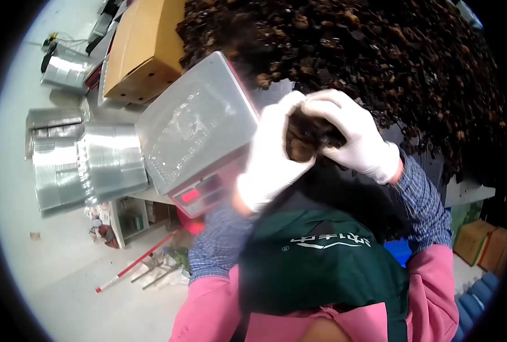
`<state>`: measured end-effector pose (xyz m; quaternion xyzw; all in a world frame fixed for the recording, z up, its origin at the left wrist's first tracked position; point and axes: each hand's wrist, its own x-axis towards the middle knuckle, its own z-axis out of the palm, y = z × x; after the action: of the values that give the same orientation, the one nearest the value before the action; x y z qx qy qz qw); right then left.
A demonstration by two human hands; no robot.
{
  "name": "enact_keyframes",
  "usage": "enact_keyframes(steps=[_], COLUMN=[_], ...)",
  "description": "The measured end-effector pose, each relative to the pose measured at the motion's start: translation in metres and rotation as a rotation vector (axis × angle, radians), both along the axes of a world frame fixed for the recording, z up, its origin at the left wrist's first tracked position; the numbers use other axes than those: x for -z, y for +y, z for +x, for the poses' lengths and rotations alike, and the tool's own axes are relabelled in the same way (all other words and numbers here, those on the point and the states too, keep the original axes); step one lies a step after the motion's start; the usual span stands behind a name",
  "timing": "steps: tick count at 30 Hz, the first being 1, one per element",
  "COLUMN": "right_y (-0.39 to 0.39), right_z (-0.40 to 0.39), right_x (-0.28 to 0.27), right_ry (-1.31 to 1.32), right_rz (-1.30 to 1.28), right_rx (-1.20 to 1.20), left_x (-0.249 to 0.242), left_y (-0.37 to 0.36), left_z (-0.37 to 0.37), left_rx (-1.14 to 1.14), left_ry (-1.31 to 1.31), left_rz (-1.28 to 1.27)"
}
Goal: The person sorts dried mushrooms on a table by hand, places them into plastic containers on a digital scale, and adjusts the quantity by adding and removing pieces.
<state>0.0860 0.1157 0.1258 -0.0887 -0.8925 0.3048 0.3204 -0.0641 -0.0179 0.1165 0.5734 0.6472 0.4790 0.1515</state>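
My left hand [272, 154] and my right hand [353, 134], both in white gloves, are cupped together in front of my apron. Between them they hold a clump of dark brown dried mushrooms [302, 140]; the fingers partly hide it. Just beyond the gloves spreads a large heap of similar dark brown, shrivelled pieces [367, 62]. Close by my left hand stands a weighing scale [208, 188] with a red-lit display. A clear plastic tray or lid [199, 117] lies on top of it.
Stacks of clear plastic containers [88, 165] stand left of the scale. Behind them is an open cardboard box [139, 51]. A red pole [134, 263] lies low at the left, near a white shelf [129, 219]. More cardboard boxes [475, 242] sit at the lower right.
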Motion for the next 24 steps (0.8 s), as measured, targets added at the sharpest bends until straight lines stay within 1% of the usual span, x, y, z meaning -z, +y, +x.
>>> enact_keyframes(steps=[1, 2, 3, 4, 5, 6, 8, 10, 11, 12, 14, 16, 18, 19, 20, 22, 24], right_y=[0.0, -0.002, -0.005, -0.007, -0.012, -0.017, -0.022, -0.022, -0.023, -0.021, -0.018, -0.007, -0.003, -0.004, 0.003, 0.012, 0.022], right_z=[-0.025, -0.052, -0.08, -0.106, -0.136, -0.159, -0.206, -0.23, -0.234, -0.233, -0.225, -0.224, -0.216, -0.207, -0.203, -0.191, -0.174], right_x=[-0.009, -0.013, -0.022, -0.025, -0.02, -0.02, -0.001, 0.011, 0.017, 0.026, 0.029, 0.016, 0.004, -0.003, -0.002, 0.005, 0.011], right_ry=[0.03, 0.069, 0.047, 0.049, 0.12, 0.05, 0.038, -0.221, -0.287, -0.223, -0.07, 0.003, -0.033, -0.035, -0.031, 0.0, -0.03], right_rz=[0.034, 0.073, 0.097, 0.151, 0.158, 0.122, 0.194, 0.354, 0.441, 0.438, 0.327, 0.057, -0.175, -0.337, -0.29, -0.413, -0.295], right_rx=[-0.039, -0.071, -0.115, -0.179, -0.243, -0.306, -0.404, -0.466, -0.454, -0.451, -0.46, -0.588, -0.565, -0.533, -0.456, -0.385, -0.294], left_x=[-0.009, -0.022, -0.032, -0.031, -0.036, -0.034, -0.024, -0.012, -0.003, -0.002, -0.006, 0.005, 0.009, 0.008, 0.008, 0.015, 0.018], left_y=[-0.005, -0.014, -0.027, -0.038, -0.05, -0.064, -0.087, -0.11, -0.121, -0.123, -0.127, -0.132, -0.141, -0.145, -0.149, -0.16, -0.171], left_z=[-0.02, -0.042, -0.057, -0.071, -0.094, -0.111, -0.141, -0.167, -0.177, -0.18, -0.175, -0.176, -0.178, -0.179, -0.179, -0.184, -0.182], left_rx=[-0.04, -0.1, -0.181, -0.233, -0.295, -0.326, -0.363, -0.378, -0.367, -0.363, -0.378, -0.451, -0.503, -0.515, -0.523, -0.612, -0.806], left_ry=[0.078, 0.244, 0.213, 0.025, 0.261, 0.175, 0.042, 0.188, 0.36, 0.33, 0.239, 0.218, 0.171, 0.132, 0.092, 0.046, -0.026], left_rz=[0.081, 0.092, 0.044, 0.068, 0.068, 0.033, -0.026, -0.214, -0.247, -0.25, -0.237, -0.139, -0.062, -0.034, -0.005, 0.066, 0.023])
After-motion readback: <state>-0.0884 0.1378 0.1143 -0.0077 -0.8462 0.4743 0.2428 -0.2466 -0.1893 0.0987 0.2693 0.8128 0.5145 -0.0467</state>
